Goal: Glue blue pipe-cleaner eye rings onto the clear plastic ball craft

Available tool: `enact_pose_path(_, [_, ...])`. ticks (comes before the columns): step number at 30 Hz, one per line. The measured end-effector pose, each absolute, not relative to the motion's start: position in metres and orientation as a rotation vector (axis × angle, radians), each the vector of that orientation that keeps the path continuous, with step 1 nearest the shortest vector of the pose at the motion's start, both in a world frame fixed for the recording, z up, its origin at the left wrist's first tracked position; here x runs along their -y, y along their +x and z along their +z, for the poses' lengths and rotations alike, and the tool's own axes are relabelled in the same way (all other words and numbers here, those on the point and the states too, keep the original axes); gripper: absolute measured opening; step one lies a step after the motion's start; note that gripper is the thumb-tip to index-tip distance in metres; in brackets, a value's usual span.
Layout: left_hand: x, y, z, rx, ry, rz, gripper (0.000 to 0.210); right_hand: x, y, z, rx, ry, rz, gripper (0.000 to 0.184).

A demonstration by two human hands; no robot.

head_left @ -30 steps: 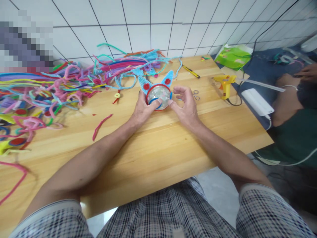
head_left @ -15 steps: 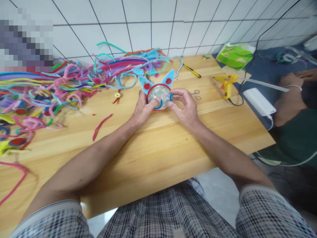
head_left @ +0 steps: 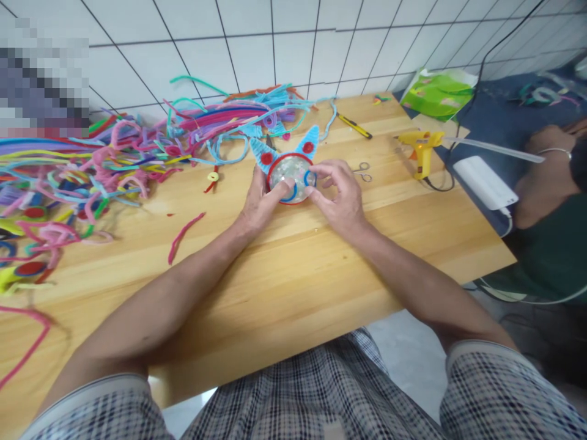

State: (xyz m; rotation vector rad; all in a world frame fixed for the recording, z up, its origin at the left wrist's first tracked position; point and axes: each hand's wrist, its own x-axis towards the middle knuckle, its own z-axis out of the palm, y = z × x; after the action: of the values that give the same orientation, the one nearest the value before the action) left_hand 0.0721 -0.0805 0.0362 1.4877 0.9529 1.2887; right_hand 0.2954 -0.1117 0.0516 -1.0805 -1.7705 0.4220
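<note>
A round, clear, speckled disc with a red pipe-cleaner rim [head_left: 293, 160] is between my hands above the table. Two light-blue pipe-cleaner ears [head_left: 308, 142] with red round centres stand up from its top. My left hand [head_left: 260, 197] grips the disc's left side, its thumb lying over the front by a blue curved piece [head_left: 290, 194]. With thumb and forefinger, my right hand [head_left: 338, 190] pinches a small blue ring [head_left: 309, 178] against the right part of the disc's face. The other fingers of my right hand are curled.
Pipe cleaners [head_left: 137, 150] are heaped along the left and back. Scissors [head_left: 363, 173], a yellow utility knife [head_left: 355, 126] and a yellow glue gun [head_left: 420, 150] lie to the right, near a white power bank [head_left: 486, 181]. Another person's arm [head_left: 541, 180] rests at the right edge.
My right hand has brought the blue ring from beside the disc's right edge onto its face. My left hand keeps its grip. The view has shifted slightly.
</note>
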Motion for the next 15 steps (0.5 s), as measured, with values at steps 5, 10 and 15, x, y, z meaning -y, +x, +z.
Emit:
enact_pose_path(5, [0.081, 0.068, 0.038, -0.958, 1.526, 1.247, 0.076, 0.113, 0.294, 0.054, 1.782, -1.064, 0.378, 0.03])
enact_pose_path(10, [0.079, 0.071, 0.032, -0.949, 1.517, 1.274, 0.078, 0.112, 0.293, 0.054, 1.786, -1.085, 0.373, 0.03])
enact_pose_path(15, [0.071, 0.065, 0.027, -0.934, 1.523, 1.334, 0.067, 0.11, 0.293, 0.055, 1.787, -1.077, 0.387, 0.029])
